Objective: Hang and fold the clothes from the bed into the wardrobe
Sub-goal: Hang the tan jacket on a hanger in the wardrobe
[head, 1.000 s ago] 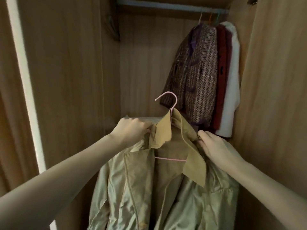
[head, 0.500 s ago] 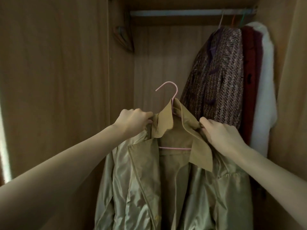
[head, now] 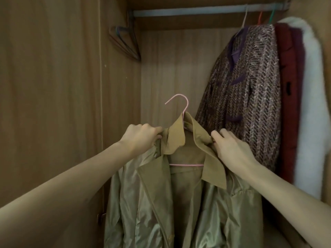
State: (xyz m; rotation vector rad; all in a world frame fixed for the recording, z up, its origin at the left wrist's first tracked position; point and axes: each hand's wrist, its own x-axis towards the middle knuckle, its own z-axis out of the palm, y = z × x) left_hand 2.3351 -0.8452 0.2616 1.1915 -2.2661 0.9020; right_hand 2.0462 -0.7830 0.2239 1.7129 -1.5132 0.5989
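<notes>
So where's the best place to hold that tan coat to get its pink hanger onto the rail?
Probably at the shoulders, from the front, one side each, as the left hand and right hand do. The tan coat drapes over the pink hanger, so gripping there keeps it level and leaves the hook free for the rail.

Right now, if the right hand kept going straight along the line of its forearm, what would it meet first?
Probably the tweed jacket hanging just beyond the right hand, which grips the tan coat; depth is unclear, so it may pass left toward the back panel.
</notes>
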